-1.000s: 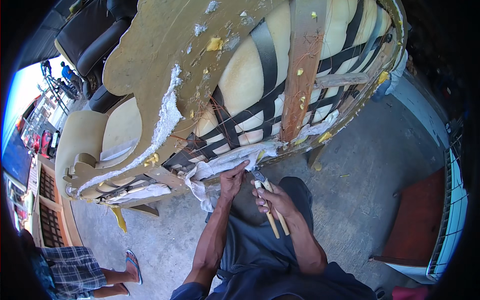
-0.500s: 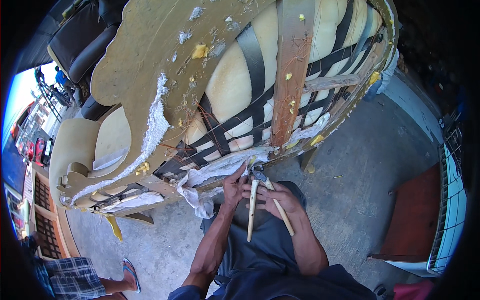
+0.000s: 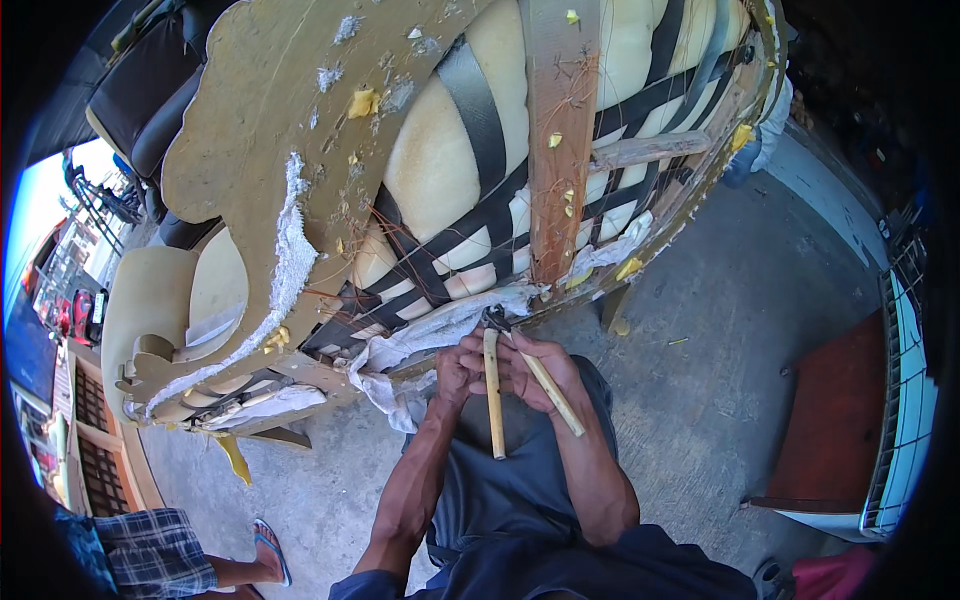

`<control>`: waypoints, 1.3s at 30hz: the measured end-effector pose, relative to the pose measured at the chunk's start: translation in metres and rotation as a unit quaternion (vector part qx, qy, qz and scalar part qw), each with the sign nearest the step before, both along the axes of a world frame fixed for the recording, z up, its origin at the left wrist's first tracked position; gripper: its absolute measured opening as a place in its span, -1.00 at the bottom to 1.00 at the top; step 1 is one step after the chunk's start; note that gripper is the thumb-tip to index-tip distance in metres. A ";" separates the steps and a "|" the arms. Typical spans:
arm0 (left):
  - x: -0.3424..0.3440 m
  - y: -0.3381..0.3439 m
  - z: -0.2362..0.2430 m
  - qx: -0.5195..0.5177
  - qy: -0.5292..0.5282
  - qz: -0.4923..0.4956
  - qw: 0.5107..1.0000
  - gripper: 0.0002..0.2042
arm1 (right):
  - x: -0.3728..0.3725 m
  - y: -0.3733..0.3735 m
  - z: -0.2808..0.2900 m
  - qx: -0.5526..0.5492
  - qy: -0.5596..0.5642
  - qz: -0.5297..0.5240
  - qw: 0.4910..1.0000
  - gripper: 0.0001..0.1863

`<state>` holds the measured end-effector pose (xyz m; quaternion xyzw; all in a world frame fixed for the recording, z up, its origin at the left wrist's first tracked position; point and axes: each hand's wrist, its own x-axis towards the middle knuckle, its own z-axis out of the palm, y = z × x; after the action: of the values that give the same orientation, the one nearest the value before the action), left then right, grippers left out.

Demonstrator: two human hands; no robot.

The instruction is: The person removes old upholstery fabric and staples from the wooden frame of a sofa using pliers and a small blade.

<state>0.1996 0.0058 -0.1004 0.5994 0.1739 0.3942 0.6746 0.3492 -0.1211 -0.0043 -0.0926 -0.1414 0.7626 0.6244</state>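
A pair of pincers (image 3: pixel 493 385) with a dark metal head and two long pale handles is in my right hand (image 3: pixel 543 374). Its handles are spread apart, pointing down toward my lap. The pincers' head is at the lower edge of an upturned sofa frame (image 3: pixel 232 130), against torn white cloth (image 3: pixel 440 335). My left hand (image 3: pixel 460 370) is curled beside the left handle, just below the cloth; whatever its fingers may hold is hidden. Above the hands, black webbing straps (image 3: pixel 470 130) cross pale cushioning, beside a brown wooden crosspiece (image 3: pixel 560 150) with tangled threads.
Yellow foam scraps (image 3: pixel 363 103) stick to the frame. A beige armchair (image 3: pixel 150 300) and dark seats (image 3: pixel 140 90) stand at the left. Another person's sandalled foot (image 3: pixel 270 552) is at lower left. A red-brown panel (image 3: pixel 825 420) leans by a wire rack at right.
The pincers' head has moved left and up against the cloth's edge. My left hand's fingers, raised before, are now curled lower. The view has shifted slightly.
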 end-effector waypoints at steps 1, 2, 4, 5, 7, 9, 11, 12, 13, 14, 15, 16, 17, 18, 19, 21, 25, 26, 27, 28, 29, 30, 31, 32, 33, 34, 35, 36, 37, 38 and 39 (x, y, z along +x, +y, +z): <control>-0.001 0.000 0.000 0.116 0.115 0.036 0.986 -0.74 | -0.002 0.001 0.005 -0.016 -0.002 -0.003 1.000 -0.46; -0.001 -0.006 -0.001 0.050 0.034 0.016 0.998 -0.70 | -0.003 -0.001 0.007 -0.032 -0.003 -0.007 0.999 -0.50; -0.005 0.005 -0.018 0.114 0.050 0.086 0.989 -0.65 | -0.004 0.013 -0.019 0.012 0.082 0.053 0.995 -0.52; -0.005 0.012 -0.024 0.172 0.064 0.151 0.971 -0.59 | -0.002 0.020 -0.028 0.050 0.164 0.109 0.979 -0.55; 0.006 -0.015 0.014 0.209 0.151 0.128 0.958 -0.51 | 0.008 -0.017 -0.023 -0.052 0.047 0.005 0.998 -0.59; -0.006 -0.012 0.029 0.245 0.217 0.086 0.941 -0.50 | -0.006 -0.033 -0.031 -0.087 -0.101 -0.046 0.990 -0.59; -0.005 -0.009 0.028 0.256 0.221 0.101 0.936 -0.47 | -0.017 -0.033 -0.035 -0.088 -0.099 -0.070 0.989 -0.57; -0.002 -0.004 0.026 0.291 0.183 0.118 0.932 -0.46 | -0.017 -0.027 -0.039 -0.082 -0.119 -0.072 0.987 -0.56; 0.001 -0.009 0.025 0.316 0.149 0.126 0.928 -0.45 | -0.017 -0.029 -0.045 -0.087 -0.134 -0.077 0.984 -0.55; 0.001 -0.009 0.025 0.254 0.192 0.117 0.941 -0.48 | -0.006 -0.024 -0.051 -0.083 -0.130 -0.058 0.986 -0.53; -0.001 -0.008 0.024 0.257 0.190 0.120 0.940 -0.48 | -0.006 -0.020 -0.052 -0.078 -0.132 -0.056 0.987 -0.53; -0.004 -0.008 0.022 0.248 0.193 0.132 0.940 -0.54 | -0.008 -0.017 -0.054 -0.072 -0.137 -0.048 0.987 -0.53; -0.007 -0.007 0.021 0.239 0.197 0.146 0.940 -0.59 | -0.011 -0.013 -0.056 -0.066 -0.141 -0.039 0.987 -0.54; -0.006 -0.009 0.024 0.240 0.198 0.150 0.938 -0.59 | -0.011 -0.011 -0.059 -0.059 -0.138 -0.028 0.988 -0.52; 0.001 -0.021 0.035 0.289 0.215 0.185 0.914 -0.62 | -0.005 -0.012 -0.061 -0.060 -0.138 -0.030 0.988 -0.52; 0.001 -0.042 0.061 0.335 0.235 0.222 0.885 -0.65 | 0.003 -0.015 -0.066 -0.062 -0.145 -0.047 0.986 -0.48; -0.027 -0.073 0.132 0.349 0.223 0.264 0.871 -0.73 | 0.008 -0.019 -0.048 -0.023 -0.125 -0.021 0.992 -0.45; -0.040 -0.078 0.148 0.366 0.187 0.289 0.865 -0.73 | 0.011 -0.020 -0.050 0.001 -0.131 0.019 0.991 -0.42; -0.055 -0.080 0.168 0.390 0.188 0.302 0.849 -0.74 | 0.012 -0.023 -0.047 0.005 -0.130 0.028 0.991 -0.42; -0.063 -0.078 0.189 0.414 0.182 0.314 0.835 -0.75 | 0.015 -0.027 -0.042 -0.036 -0.148 0.039 0.988 -0.42; -0.070 -0.077 0.211 0.432 0.188 0.332 0.817 -0.77 | 0.012 -0.035 -0.036 -0.078 -0.162 0.054 0.982 -0.41; -0.078 -0.074 0.228 0.439 0.167 0.351 0.810 -0.76 | 0.011 -0.042 -0.026 -0.115 -0.194 0.060 0.972 -0.40; -0.081 -0.071 0.243 0.444 0.142 0.370 0.803 -0.75 | 0.013 -0.047 -0.016 -0.152 -0.230 0.064 0.959 -0.39; -0.081 -0.071 0.259 0.454 0.126 0.365 0.803 -0.75 | 0.015 -0.053 -0.006 -0.173 -0.269 0.068 0.945 -0.40; -0.082 -0.073 0.279 0.462 0.112 0.359 0.803 -0.76 | 0.016 -0.060 0.003 -0.197 -0.307 0.074 0.928 -0.41; -0.080 -0.077 0.304 0.475 0.100 0.336 0.807 -0.75 | 0.019 -0.069 0.012 -0.211 -0.308 0.070 0.925 -0.47; -0.077 -0.078 0.322 0.483 0.069 0.321 0.812 -0.75 | 0.024 -0.073 0.023 -0.225 -0.308 0.068 0.922 -0.52; -0.077 -0.079 0.343 0.485 0.055 0.313 0.815 -0.74 | 0.025 -0.076 0.042 -0.224 -0.316 0.088 0.918 -0.52; -0.077 -0.081 0.364 0.484 0.041 0.302 0.820 -0.72 | 0.027 -0.082 0.067 -0.275 -0.310 0.074 0.907 -0.56; -0.078 -0.081 0.381 0.478 0.039 0.318 0.818 -0.72 | 0.031 -0.088 0.091 -0.326 -0.303 0.059 0.893 -0.60; -0.083 -0.079 0.400 0.466 0.047 0.326 0.821 -0.72 | 0.036 -0.097 0.116 -0.335 -0.307 0.072 0.888 -0.60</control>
<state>0.1168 -0.0729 0.2998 0.7686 0.1861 0.5965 0.1374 0.3856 -0.2183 0.1117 -0.5149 -0.0686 0.7412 0.4252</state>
